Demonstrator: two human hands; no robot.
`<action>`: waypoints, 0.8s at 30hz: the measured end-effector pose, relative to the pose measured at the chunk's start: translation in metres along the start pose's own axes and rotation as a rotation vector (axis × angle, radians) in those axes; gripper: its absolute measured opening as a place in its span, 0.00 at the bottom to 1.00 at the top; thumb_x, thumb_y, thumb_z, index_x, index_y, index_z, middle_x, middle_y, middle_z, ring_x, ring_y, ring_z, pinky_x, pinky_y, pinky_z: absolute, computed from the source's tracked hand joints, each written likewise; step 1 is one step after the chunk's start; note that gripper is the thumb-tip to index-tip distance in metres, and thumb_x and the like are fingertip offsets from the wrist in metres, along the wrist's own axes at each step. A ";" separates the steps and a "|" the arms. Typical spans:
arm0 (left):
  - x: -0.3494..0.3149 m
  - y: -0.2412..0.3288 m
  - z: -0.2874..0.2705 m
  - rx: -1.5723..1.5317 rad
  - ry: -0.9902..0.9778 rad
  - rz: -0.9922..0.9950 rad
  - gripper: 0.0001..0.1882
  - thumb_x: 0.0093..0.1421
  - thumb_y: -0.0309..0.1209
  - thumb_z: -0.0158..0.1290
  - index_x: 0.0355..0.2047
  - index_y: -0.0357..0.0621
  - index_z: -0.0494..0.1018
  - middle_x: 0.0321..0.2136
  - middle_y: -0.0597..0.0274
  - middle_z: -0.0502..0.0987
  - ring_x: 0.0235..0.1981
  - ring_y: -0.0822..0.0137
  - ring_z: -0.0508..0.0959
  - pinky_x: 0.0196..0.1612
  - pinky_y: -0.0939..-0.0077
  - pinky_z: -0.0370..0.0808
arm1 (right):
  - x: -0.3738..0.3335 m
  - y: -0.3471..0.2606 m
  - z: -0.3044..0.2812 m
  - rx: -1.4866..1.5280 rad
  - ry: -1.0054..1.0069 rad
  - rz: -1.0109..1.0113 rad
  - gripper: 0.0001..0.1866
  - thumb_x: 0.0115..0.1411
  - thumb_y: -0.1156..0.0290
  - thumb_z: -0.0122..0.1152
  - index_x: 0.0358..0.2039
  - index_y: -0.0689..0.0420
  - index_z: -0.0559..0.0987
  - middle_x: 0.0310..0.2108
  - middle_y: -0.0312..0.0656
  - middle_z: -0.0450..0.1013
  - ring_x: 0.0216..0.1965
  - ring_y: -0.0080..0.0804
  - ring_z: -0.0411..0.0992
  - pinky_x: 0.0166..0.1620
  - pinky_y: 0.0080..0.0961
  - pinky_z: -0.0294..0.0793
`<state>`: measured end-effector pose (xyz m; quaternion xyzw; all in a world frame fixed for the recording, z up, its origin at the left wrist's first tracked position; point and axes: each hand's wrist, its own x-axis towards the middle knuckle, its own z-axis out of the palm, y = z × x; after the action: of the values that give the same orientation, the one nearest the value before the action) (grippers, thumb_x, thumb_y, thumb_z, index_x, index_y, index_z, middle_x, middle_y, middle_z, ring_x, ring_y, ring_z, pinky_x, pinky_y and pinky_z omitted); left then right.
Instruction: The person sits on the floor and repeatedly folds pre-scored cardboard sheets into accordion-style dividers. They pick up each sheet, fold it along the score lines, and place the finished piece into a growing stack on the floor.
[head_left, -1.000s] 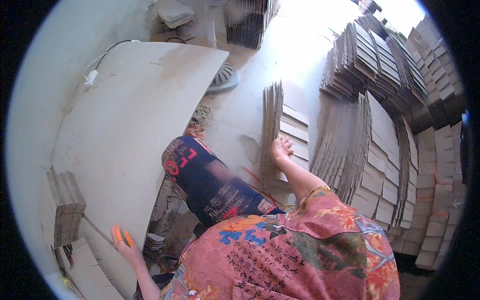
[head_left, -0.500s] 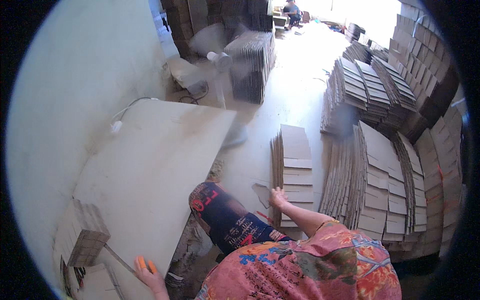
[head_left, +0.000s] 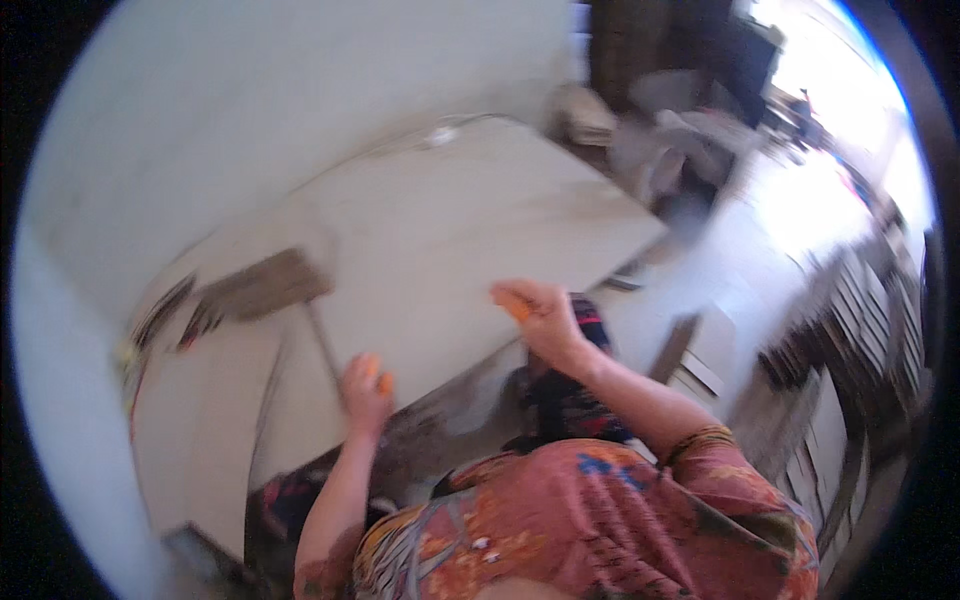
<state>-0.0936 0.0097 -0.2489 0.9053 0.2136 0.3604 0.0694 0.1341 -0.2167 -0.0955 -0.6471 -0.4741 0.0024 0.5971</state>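
Note:
My left hand (head_left: 367, 395) is over the near edge of a pale board (head_left: 450, 220), its fingers bent and blurred, with orange covers on some of them. Close beside it ends a thin dark strip (head_left: 325, 345) that runs to a small stack of cardboard pieces (head_left: 268, 285). Whether the hand grips anything is hidden. My right hand (head_left: 545, 320) is raised above the board's front edge, fingers curled together, with orange at the fingers. What it holds, if anything, does not show.
A flat cardboard sheet (head_left: 210, 410) lies on the board's left part, near dark-handled items (head_left: 165, 310). A slotted cardboard stack (head_left: 695, 355) stands on the floor at my right, with more stacks (head_left: 850, 320) beyond. A wall (head_left: 300, 110) borders the board.
The view has swung right and blurred. My right hand has left the floor cardboard stack and come up over the board, fingers closed. My left hand's fingers look more bent.

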 end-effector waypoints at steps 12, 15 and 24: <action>0.048 -0.011 -0.057 -0.148 -0.311 -0.326 0.19 0.55 0.33 0.57 0.45 0.37 0.74 0.49 0.49 0.73 0.53 0.51 0.70 0.56 0.60 0.66 | 0.022 0.059 0.108 0.322 -0.367 0.327 0.13 0.63 0.71 0.54 0.45 0.64 0.78 0.30 0.40 0.77 0.31 0.22 0.74 0.35 0.20 0.75; 0.130 -0.058 -0.085 -0.002 -0.072 -0.005 0.24 0.52 0.31 0.59 0.49 0.37 0.69 0.49 0.47 0.71 0.53 0.49 0.68 0.56 0.61 0.65 | 0.018 0.059 0.101 0.203 -0.509 0.349 0.14 0.61 0.73 0.55 0.46 0.63 0.78 0.31 0.39 0.77 0.31 0.23 0.74 0.36 0.21 0.75; 0.245 -0.145 -0.091 -0.690 -0.160 -0.691 0.23 0.68 0.34 0.42 0.59 0.33 0.61 0.62 0.50 0.59 0.60 0.58 0.63 0.61 0.67 0.63 | 0.025 0.049 0.140 0.201 -0.439 -0.034 0.06 0.56 0.76 0.53 0.24 0.64 0.69 0.19 0.57 0.64 0.20 0.54 0.61 0.26 0.42 0.63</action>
<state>-0.0458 0.2445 -0.0708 0.7307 0.3633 0.2954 0.4968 0.0985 -0.0858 -0.1596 -0.5603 -0.6005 0.1802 0.5412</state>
